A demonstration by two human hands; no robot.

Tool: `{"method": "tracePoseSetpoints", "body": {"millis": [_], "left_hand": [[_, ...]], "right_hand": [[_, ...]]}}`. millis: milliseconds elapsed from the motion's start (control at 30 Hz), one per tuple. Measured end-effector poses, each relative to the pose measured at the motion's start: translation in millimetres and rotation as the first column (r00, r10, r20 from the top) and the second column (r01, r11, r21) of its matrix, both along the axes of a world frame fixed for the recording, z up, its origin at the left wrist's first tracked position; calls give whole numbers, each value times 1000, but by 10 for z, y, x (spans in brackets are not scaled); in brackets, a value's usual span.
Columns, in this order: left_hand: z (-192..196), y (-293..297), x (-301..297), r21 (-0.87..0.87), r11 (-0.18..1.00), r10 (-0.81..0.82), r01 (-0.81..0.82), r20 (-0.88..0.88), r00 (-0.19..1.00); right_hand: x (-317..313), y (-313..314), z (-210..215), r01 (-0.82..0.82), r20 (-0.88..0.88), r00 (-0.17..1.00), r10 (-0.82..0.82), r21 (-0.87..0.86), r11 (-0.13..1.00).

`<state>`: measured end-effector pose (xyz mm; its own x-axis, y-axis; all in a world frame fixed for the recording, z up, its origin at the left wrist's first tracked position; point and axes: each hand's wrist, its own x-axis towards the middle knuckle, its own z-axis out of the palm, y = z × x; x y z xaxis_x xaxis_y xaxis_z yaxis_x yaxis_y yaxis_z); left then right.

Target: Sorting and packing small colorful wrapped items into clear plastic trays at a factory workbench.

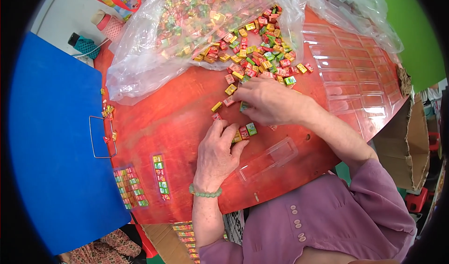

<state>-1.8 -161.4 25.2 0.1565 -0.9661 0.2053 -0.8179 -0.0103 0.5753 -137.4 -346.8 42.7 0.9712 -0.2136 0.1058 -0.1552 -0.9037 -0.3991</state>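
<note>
My left hand (pixel 217 154), with a green bead bracelet (pixel 206 193) on the wrist, curls its fingers and thumb round the left end of a short row of small wrapped candies (pixel 243 133). Yellow, red and green pieces show in that row; its left end is hidden under the fingers. Just beyond it, my right hand (pixel 271 100) bends over the near edge of the loose candy pile (pixel 262 58). A green wrapped candy (pixel 243 106) sits between its finger and thumb. A few loose pieces, among them a yellow candy (pixel 216 106), lie between the hands.
A large see-through bag (pixel 145 62) of candies spills at the back. See-through moulded trays (pixel 346 72) lie at right, a small see-through tray (pixel 276 156) in front. Filled packs (pixel 160 177) stand left, near a blue board (pixel 56 137). A cardboard box (pixel 402 142) is at right.
</note>
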Motion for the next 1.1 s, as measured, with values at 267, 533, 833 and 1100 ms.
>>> {"method": "tracePoseSetpoints", "body": {"millis": [267, 533, 833, 1100], "left_hand": [[-2, 12, -30, -24, 1000, 1, -1, 29, 1000], [-40, -31, -92, -78, 997, 18, -10, 110, 994], [-49, -24, -104, -61, 998, 26, -20, 94, 995], [-54, -19, -94, -51, 998, 25, -21, 87, 996]], "right_hand": [[-469, 99, 131, -52, 53, 998, 46, 136, 989], [-495, 278, 62, -179, -85, 982, 171, -101, 979], [-684, 276, 76, -24, -75, 997, 27, 48, 999], [-674, 295, 6, 63, -69, 996, -55, 119, 991]]}}
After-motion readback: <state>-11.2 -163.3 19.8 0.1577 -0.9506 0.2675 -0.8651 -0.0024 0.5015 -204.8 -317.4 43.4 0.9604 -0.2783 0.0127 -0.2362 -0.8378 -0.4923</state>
